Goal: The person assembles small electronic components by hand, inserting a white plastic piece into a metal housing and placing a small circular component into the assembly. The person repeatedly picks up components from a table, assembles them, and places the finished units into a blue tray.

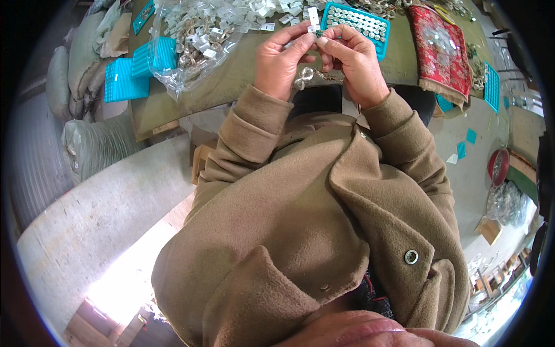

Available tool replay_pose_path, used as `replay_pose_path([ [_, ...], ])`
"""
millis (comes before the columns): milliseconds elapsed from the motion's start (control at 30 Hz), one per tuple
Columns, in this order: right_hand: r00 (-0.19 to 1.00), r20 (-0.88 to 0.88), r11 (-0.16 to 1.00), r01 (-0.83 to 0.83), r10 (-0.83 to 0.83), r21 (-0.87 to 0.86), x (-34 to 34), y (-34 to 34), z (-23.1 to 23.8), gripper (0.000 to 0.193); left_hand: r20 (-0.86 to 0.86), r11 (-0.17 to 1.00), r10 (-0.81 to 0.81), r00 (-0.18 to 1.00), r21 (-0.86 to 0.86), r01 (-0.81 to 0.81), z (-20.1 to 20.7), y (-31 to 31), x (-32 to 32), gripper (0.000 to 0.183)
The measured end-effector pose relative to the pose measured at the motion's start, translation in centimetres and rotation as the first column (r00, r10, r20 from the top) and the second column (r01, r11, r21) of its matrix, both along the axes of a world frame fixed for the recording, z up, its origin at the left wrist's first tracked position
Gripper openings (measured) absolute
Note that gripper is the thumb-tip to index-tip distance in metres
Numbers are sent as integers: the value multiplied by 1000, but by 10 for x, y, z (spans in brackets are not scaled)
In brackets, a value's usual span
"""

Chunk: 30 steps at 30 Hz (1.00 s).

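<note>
Above the table's near edge, my left hand (280, 65) and my right hand (354, 61) meet fingertip to fingertip. Between them is a small dark green piece (318, 33), too small to name. A white tag (313, 16) stands up from the left fingertips; the left thumb and forefinger pinch it. My right thumb and forefinger close on the green piece. Below the fingers hangs a looped, pale cord (304, 75), partly hidden by the hands. Just behind my right hand lies a turquoise tray (381, 53) with rows of round, white-topped pieces.
A heap of small white tags (254, 13) covers the table's far side. Left of my hands lie a clear plastic bag (173, 81) of corded tags and turquoise trays (124, 81). A red patterned cloth (430, 63) drapes over the right edge. Stuffed sacks (87, 52) stand left.
</note>
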State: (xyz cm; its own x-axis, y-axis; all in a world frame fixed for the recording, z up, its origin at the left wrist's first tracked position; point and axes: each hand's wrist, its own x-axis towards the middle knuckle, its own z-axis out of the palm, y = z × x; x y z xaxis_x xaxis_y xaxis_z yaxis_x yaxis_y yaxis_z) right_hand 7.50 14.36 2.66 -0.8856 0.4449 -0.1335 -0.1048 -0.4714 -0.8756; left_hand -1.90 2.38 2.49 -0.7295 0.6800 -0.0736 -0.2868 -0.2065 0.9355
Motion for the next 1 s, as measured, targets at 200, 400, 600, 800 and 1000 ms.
replay_pose_path([
  [200, 1000, 16, 988, -25, 23, 155, 5, 4, 6, 5, -137, 996, -7, 991, -89, -6, 4, 1, 5, 27],
  [400, 995, 88, 956, 25, -53, 291, 1, 1, 2, 10, -200, 981, -23, 980, -191, -16, 10, 1, 6, 28],
  [600, 998, 60, 915, -49, 27, 401, 8, 0, 0, 19, -44, 979, 48, 998, -196, -56, 9, -3, 1, 21],
  [800, 996, -89, 921, 58, -26, 386, 3, 6, -15, 18, 168, 988, 26, 985, -152, 0, 10, -5, -6, 19],
  [1000, 996, -89, 907, 26, 12, 420, 6, 10, -23, 9, 523, 993, -117, 844, 50, 106, 10, -7, -18, 24],
])
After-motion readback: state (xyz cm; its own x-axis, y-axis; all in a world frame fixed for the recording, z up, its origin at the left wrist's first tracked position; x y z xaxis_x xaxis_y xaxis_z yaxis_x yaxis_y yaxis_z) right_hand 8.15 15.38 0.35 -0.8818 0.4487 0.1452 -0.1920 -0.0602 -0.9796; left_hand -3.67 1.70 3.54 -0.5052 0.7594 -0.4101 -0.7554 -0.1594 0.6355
